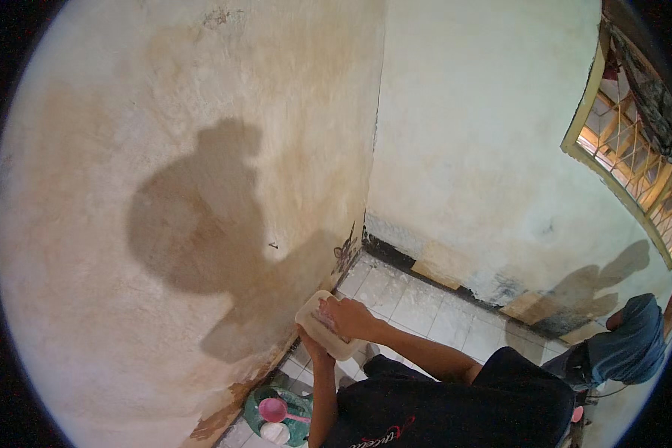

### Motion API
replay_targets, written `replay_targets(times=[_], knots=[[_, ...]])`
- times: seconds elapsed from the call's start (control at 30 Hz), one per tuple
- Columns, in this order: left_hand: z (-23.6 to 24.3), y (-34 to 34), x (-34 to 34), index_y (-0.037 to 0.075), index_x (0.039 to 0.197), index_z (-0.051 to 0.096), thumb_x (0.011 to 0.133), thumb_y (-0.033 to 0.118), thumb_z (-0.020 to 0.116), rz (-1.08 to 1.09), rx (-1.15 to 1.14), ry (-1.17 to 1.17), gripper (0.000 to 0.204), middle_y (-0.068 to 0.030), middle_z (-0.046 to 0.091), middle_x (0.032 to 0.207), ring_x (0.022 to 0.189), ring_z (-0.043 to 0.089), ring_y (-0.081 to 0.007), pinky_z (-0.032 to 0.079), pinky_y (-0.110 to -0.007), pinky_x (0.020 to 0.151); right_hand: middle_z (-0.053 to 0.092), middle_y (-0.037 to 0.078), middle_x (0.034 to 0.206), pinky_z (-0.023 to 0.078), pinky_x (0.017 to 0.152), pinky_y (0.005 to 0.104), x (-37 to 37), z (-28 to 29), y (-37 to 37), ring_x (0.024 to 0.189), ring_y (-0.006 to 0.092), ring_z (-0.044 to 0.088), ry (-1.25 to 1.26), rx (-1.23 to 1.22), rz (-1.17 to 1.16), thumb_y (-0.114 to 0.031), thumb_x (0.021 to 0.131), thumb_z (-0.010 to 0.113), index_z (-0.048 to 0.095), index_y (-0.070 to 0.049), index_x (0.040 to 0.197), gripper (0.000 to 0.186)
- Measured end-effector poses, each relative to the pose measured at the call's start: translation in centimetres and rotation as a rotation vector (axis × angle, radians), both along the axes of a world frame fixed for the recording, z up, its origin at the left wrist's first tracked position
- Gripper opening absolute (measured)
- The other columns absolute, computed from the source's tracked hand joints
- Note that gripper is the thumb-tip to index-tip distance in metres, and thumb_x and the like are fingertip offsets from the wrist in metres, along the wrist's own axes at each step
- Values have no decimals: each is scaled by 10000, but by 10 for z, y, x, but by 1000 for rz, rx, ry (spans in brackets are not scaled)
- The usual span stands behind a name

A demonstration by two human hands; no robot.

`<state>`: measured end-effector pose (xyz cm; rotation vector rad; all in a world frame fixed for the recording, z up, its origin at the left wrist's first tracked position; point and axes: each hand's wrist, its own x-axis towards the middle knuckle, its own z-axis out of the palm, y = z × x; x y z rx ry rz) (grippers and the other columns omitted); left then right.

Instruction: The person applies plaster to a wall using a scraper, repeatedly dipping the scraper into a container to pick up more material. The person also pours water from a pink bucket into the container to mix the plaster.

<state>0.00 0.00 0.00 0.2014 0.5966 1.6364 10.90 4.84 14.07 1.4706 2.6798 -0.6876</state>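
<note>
A pale beige rectangular container [339, 349] is held up near the lower middle, in front of the stained wall corner. My left hand [312, 342] grips it from below at the near left side. My right hand [349, 319] reaches into it with bent fingers; whether they hold something I cannot make out. Below and left of my hands, a green basin [300, 429] on the floor holds a pink long-handled scoop [272, 409] and a white round item [275, 433].
Walls [463, 127] with stains and patchy lower edges meet in a corner above the white tiled floor [418, 302]. At right, another person [623, 347] in a grey-blue top bends near the wall, below a yellow-framed grilled window [627, 138]. My shadow falls on the left wall.
</note>
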Motion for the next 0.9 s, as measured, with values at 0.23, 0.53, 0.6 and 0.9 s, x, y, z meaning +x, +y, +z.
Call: replay_targets(times=[0.23, 0.53, 0.6, 0.9], knots=[[1, -16, 16, 107, 1429, 349, 914, 658, 312, -52, 40, -35, 755, -102, 424, 1424, 1296, 420, -314, 345, -456, 1072, 619, 238, 816, 534, 621, 467, 20, -15, -7, 744, 392, 646, 235, 266, 5, -169, 781, 614, 515, 42, 1116, 408], [32, -22, 17, 88, 1457, 298, 924, 636, 298, -73, 203, -115, 765, -134, 392, 1447, 1340, 368, -314, 275, -427, 1121, 640, 244, 799, 512, 674, 509, 20, 8, -12, 752, 432, 632, 201, 175, -9, -199, 795, 589, 540, 39, 1031, 339], [25, -11, 16, 90, 1462, 290, 932, 628, 282, -102, 219, -265, 756, -133, 388, 1452, 1344, 367, -303, 272, -416, 1124, 640, 248, 817, 507, 677, 500, 20, -15, -1, 767, 424, 632, 176, 194, 29, -182, 780, 594, 552, 39, 1017, 327], [70, -11, 9, 101, 1345, 439, 953, 621, 252, 52, -120, -51, 678, -110, 551, 1239, 1132, 549, -268, 459, -424, 970, 602, 295, 782, 477, 672, 511, 16, 37, 3, 760, 488, 583, 310, 273, 5, -73, 780, 586, 559, 46, 959, 216]])
